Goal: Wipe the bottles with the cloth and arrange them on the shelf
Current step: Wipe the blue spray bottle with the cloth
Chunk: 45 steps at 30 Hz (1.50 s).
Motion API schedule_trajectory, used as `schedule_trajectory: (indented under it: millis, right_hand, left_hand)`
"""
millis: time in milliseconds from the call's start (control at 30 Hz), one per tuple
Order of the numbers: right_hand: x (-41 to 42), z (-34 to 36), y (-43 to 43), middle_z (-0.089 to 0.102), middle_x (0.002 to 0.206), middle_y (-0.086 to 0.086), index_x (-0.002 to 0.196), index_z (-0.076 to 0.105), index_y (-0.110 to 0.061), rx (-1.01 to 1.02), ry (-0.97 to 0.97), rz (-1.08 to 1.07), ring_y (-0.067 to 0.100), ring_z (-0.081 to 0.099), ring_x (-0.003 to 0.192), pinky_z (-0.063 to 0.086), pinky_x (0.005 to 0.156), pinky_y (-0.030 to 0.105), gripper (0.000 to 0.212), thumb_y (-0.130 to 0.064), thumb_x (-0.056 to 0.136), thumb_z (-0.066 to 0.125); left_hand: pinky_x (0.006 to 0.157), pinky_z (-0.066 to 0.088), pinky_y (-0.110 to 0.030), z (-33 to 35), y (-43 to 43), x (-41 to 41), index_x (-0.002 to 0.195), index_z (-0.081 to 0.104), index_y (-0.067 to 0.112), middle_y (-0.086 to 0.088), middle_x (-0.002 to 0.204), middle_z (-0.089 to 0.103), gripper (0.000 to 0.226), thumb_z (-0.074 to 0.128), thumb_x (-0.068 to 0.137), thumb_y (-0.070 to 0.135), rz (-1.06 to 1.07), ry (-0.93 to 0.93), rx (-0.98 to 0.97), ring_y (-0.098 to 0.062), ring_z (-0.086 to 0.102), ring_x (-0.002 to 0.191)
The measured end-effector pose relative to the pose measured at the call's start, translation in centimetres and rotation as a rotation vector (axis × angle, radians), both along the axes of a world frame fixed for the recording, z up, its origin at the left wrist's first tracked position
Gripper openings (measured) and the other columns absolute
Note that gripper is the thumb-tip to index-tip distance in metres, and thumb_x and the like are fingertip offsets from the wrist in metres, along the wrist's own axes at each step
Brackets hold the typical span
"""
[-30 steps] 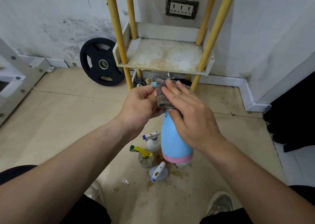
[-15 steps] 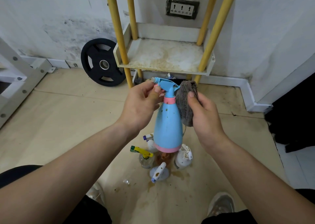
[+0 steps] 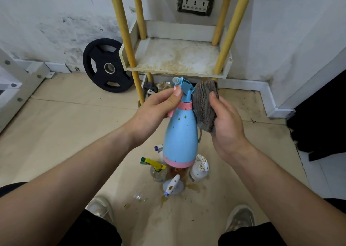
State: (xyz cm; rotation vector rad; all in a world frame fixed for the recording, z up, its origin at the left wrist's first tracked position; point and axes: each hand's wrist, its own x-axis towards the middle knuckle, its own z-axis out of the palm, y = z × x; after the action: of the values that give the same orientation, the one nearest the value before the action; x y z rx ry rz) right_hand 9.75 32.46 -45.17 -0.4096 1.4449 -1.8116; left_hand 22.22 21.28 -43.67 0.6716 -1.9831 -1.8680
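I hold a light blue spray bottle [image 3: 180, 139] with a pink collar and base upright in the air; brown spots dot its body. My left hand [image 3: 155, 113] grips its spray head and trigger. My right hand [image 3: 224, 122] holds a grey striped cloth [image 3: 204, 105] against the bottle's right shoulder. Below it on the floor stand several small spray bottles: a yellow-topped one [image 3: 156, 168], a white one [image 3: 199, 168] and one with a white-blue nozzle [image 3: 172, 186]. The stained white shelf [image 3: 176, 58] with yellow posts is just beyond.
A black weight plate [image 3: 106, 66] leans on the wall left of the shelf. A white metal frame [image 3: 16, 81] stands at far left, and a wall socket [image 3: 195, 4] is above the shelf. Brown spills stain the floor near my shoes [image 3: 240, 218].
The cloth came off the bottle's top, where both hands covered it, and moved down to its right side. The spray head is now uncovered and the bottle sits slightly higher.
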Motion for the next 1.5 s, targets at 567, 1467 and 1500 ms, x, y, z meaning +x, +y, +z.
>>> schedule_trajectory:
  millis: [567, 1467, 1500]
  right_hand:
    - [1.6, -1.3, 0.9, 0.032, 0.164, -0.010, 0.154, 0.040, -0.031, 0.242, 1.101, 0.270, 0.004, 0.033, 0.148, 0.035, 0.114, 0.022, 0.054, -0.035, 0.101, 0.042]
    - [1.8, -2.9, 1.3, 0.034, 0.164, -0.006, 0.152, 0.043, -0.037, 0.310, 1.123, 0.284, 0.012, 0.037, 0.148, 0.045, 0.112, 0.040, 0.052, -0.037, 0.100, 0.041]
    - [1.9, -2.9, 1.4, 0.035, 0.163, -0.005, 0.152, 0.043, -0.036, 0.290, 1.098, 0.297, 0.010, 0.035, 0.149, 0.041, 0.116, 0.038, 0.052, -0.037, 0.100, 0.042]
  left_hand:
    - [0.111, 0.042, -0.056, 0.7, -0.5, -0.9, 0.116, 0.070, 0.008, -0.013, 0.114, 0.067, 0.044, 0.043, 0.107, 0.041, 0.318, 0.082, 0.473, -0.031, 0.059, 0.108]
    - [0.090, 0.055, -0.051, 0.4, 0.2, -0.9, 0.121, 0.064, 0.007, -0.014, 0.114, 0.071, 0.035, 0.045, 0.108, 0.033, 0.347, 0.032, 0.337, -0.019, 0.063, 0.100]
    - [0.091, 0.055, -0.053, 0.5, 0.0, -0.8, 0.121, 0.064, 0.008, -0.011, 0.106, 0.071, 0.035, 0.045, 0.108, 0.033, 0.382, 0.027, 0.346, -0.017, 0.064, 0.094]
